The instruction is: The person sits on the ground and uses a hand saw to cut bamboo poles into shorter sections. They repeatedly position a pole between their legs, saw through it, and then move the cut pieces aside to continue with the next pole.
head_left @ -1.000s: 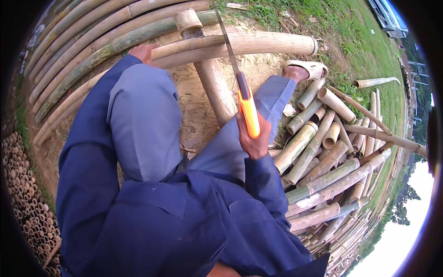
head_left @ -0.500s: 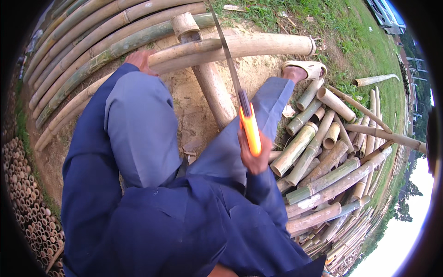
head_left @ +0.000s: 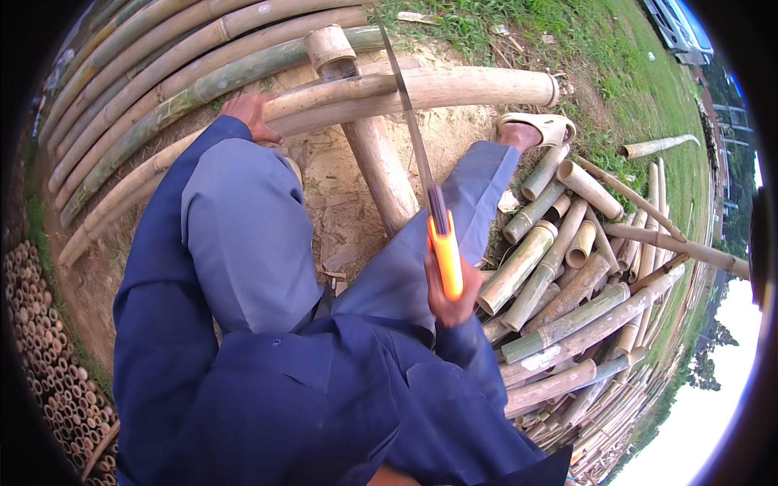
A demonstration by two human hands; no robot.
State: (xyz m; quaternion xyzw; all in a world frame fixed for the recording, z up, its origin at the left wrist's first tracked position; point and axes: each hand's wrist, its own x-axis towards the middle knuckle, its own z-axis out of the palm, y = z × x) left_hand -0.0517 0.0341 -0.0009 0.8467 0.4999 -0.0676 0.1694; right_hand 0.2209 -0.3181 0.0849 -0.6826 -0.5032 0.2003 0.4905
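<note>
My right hand (head_left: pixel 450 296) is closed round the orange handle of a hand saw (head_left: pixel 445 255). Its long thin blade points away from me and crosses the bamboo at the end of the thinner pole. With my left hand (head_left: pixel 250 115) I grip that thinner bamboo pole (head_left: pixel 332 93) left of the blade. A thicker bamboo pole (head_left: pixel 486 87) lies alongside it and reaches further right, to an end with a ring-like joint. Both pass over a round post (head_left: pixel 379 170), beside a short upright bamboo stub (head_left: pixel 329 49). Exactly where the teeth touch is too fine to make out.
Long bamboo poles (head_left: pixel 211 81) lie side by side at the far left. Short cut bamboo pieces (head_left: pixel 559 275) are heaped by my right leg. Many bamboo ends (head_left: pixel 49 348) are stacked at the left edge. My sandalled foot (head_left: pixel 535 131) rests near the thick pole's end.
My right hand and the saw have come back a little toward my body and slightly right. My left hand stays on the pole.
</note>
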